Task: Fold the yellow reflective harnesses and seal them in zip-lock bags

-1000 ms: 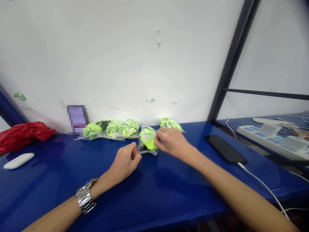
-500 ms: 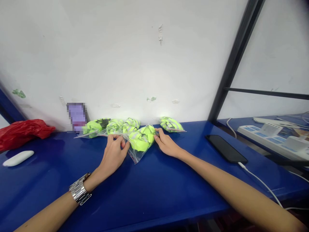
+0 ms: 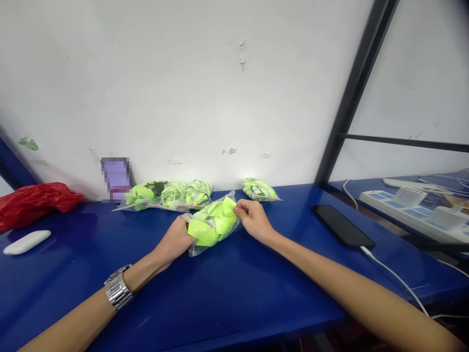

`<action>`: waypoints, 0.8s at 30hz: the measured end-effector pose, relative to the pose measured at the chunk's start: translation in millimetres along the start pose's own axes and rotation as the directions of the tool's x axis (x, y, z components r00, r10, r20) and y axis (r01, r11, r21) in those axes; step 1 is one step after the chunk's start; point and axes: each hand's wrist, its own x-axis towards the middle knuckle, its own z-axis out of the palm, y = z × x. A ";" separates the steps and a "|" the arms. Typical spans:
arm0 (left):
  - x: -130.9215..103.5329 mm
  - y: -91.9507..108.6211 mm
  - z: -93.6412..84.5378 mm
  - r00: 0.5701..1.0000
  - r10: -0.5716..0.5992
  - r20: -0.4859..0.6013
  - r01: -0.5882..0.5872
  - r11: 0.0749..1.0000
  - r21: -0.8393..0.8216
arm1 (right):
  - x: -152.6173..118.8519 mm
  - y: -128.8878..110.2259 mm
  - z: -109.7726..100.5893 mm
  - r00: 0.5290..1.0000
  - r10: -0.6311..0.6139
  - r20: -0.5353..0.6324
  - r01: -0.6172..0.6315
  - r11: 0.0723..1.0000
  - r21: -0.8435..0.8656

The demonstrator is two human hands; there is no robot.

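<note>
A clear zip bag (image 3: 213, 226) stuffed with a neon yellow reflective garment lies on the blue table (image 3: 234, 288), held between both hands. My left hand (image 3: 176, 238), with a metal watch on its wrist, grips the bag's left end. My right hand (image 3: 252, 219) pinches the bag's right end. Behind them, along the wall, a row of similar filled bags (image 3: 172, 194) lies side by side, and one more filled bag (image 3: 259, 189) lies apart to the right.
A red plastic bag (image 3: 34, 201) and a white oblong object (image 3: 26, 242) lie at the far left. A black phone (image 3: 342, 226) on a white cable lies to the right, past a black frame post (image 3: 351, 93). White power strips (image 3: 414, 209) sit on the neighbouring table.
The bag has been turned and drawn slightly toward me. My left hand shifted from its top edge to its left end; my right hand lifted to pinch the right end.
</note>
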 end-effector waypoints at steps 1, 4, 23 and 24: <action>-0.8 2.3 1.2 1.000 -0.011 0.002 0.011 1.000 -0.019 | 0.3 -1.6 -1.2 1.000 -0.018 -0.009 0.018 1.000 -0.002; -2.1 5.9 3.1 1.000 -0.016 0.011 0.017 0.998 -0.064 | 2.6 -3.0 -5.8 0.999 -0.043 -0.013 0.043 0.999 0.011; -33.5 10.6 23.4 0.879 0.448 -0.162 -0.330 0.818 0.470 | 28.8 -4.7 -29.9 0.961 -0.035 -0.276 0.007 0.995 -0.099; -36.7 12.2 25.0 0.876 0.465 -0.132 -0.355 0.804 0.477 | 30.2 -4.8 -31.6 0.957 -0.027 -0.289 0.000 0.996 -0.094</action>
